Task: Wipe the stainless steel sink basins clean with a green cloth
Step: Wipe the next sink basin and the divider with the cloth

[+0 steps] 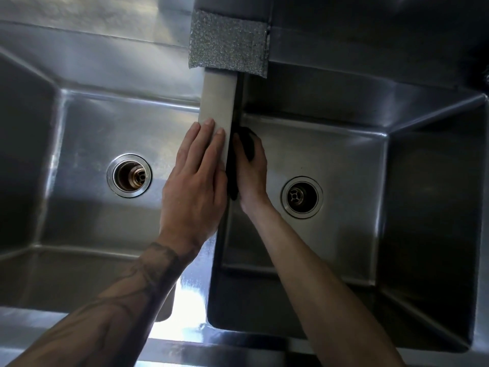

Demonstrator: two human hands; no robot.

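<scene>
Beyond left hand (pixel 194 178), scourer (pixel 229 42) on divider (pixel 218 102)

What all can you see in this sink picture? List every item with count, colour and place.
left basin: one, grey steel, left half of view
right basin: one, grey steel, right half of view
left drain: one, silver ring, brownish inside, left basin floor
right drain: one, silver ring, dark inside, right basin floor
divider: one, pale grey, between the basins
scouring pad: one, sparkly silver, draped over the divider's far end
cloth: one, looks near black here, against the divider wall inside the right basin
left hand: one, flat on the divider top, fingers straight
right hand: one, in the right basin, gripping the cloth
</scene>
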